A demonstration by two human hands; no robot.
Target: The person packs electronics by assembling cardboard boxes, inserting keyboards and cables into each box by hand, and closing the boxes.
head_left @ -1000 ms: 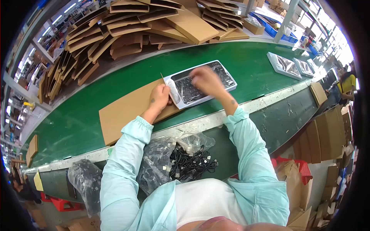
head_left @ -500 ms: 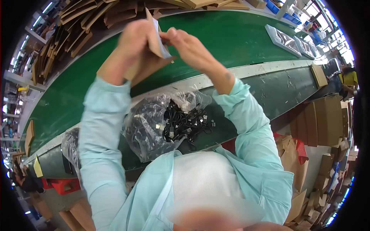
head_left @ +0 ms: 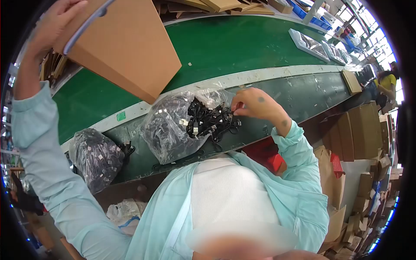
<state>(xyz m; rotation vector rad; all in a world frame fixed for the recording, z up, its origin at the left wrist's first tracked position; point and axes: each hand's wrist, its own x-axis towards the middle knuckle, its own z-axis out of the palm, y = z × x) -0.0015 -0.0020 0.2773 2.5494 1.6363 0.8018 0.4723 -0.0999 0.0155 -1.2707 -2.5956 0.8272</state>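
Note:
At the upper left my left hand (head_left: 60,21) is closed on the edge of a brown cardboard box (head_left: 125,47), which is held tilted above the green belt. A bluish-grey strip (head_left: 89,26) runs along the box near my fingers. My right hand (head_left: 258,104) has thumb and fingertips pinched together on a black USB cable at the right side of a tangled pile of USB cables (head_left: 212,121). The pile spills from an open clear plastic bag (head_left: 167,134) on the dark ledge. The cable's exact grip is partly hidden by the fingers.
A second clear bag of cables (head_left: 97,158) lies to the left on the ledge. Flat white packs (head_left: 308,44) rest on the green belt (head_left: 225,43) at the far right. Cardboard pieces (head_left: 216,5) are stacked behind it, and cartons (head_left: 366,132) stand at the right.
My hands have moved apart. The left has swung left with the cardboard box, now showing its broad face. My right hand has left the box and come down to the cable pile.

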